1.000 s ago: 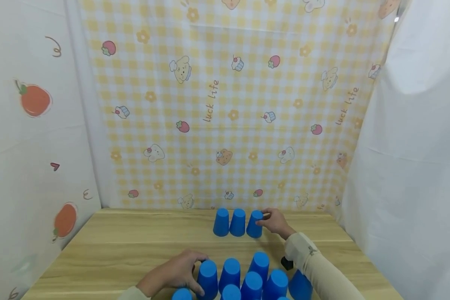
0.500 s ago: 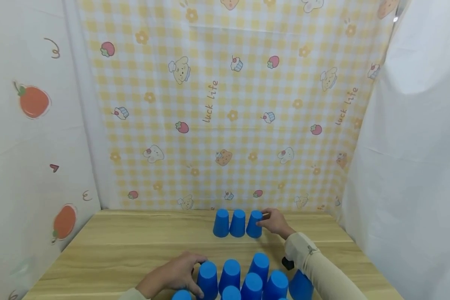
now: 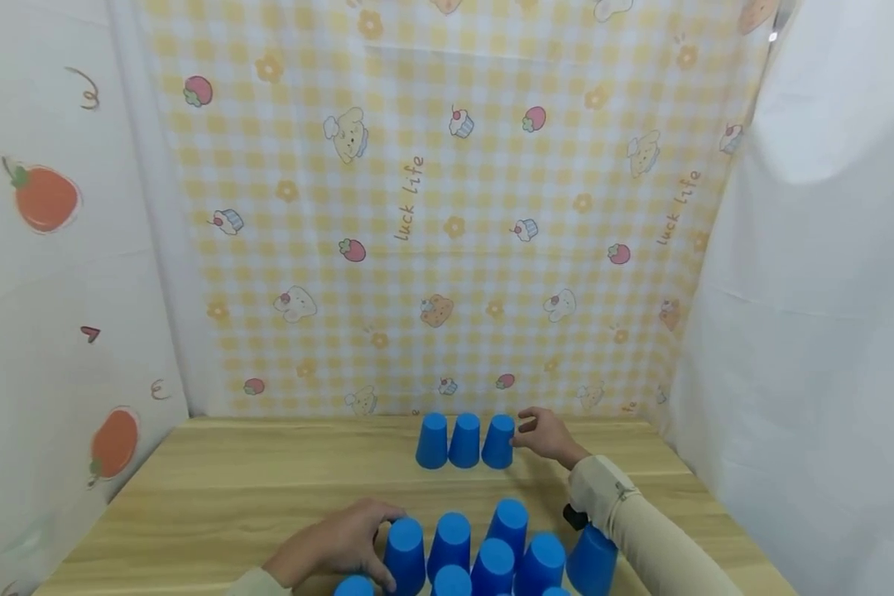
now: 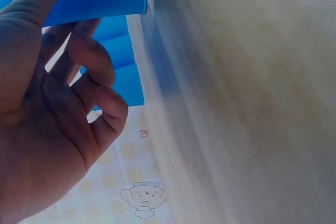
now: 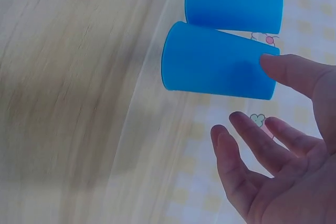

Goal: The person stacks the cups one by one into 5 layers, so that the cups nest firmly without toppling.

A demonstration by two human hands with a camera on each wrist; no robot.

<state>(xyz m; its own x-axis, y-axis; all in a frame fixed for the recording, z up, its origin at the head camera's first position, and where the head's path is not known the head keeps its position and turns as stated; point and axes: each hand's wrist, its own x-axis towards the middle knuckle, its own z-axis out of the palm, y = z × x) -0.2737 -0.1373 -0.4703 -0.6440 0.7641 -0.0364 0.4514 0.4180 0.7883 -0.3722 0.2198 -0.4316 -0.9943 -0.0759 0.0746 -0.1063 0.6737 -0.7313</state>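
Fingers of the right hand [image 3: 545,433] are loosely spread, holding nothing; one fingertip just touches the rightmost cup [image 3: 499,441] in a row of three blue cups standing upside down near the far edge of the wooden counter [image 3: 231,488]. The right wrist view shows this cup [image 5: 218,69] beside the open palm, with the next cup in the row [image 5: 233,2] behind it. The left hand [image 3: 335,542] rests at the near edge, its fingers curled against the side of a cup [image 3: 406,555] at the left end of a tight cluster of upside-down blue cups [image 3: 492,555]; whether it truly grips is hard to tell. The cups look like light, stiff, smooth plastic, easy to tip or slide, so they are probably best held around the side wall near the closed top. Behind hangs a yellow checked cloth [image 3: 447,207].
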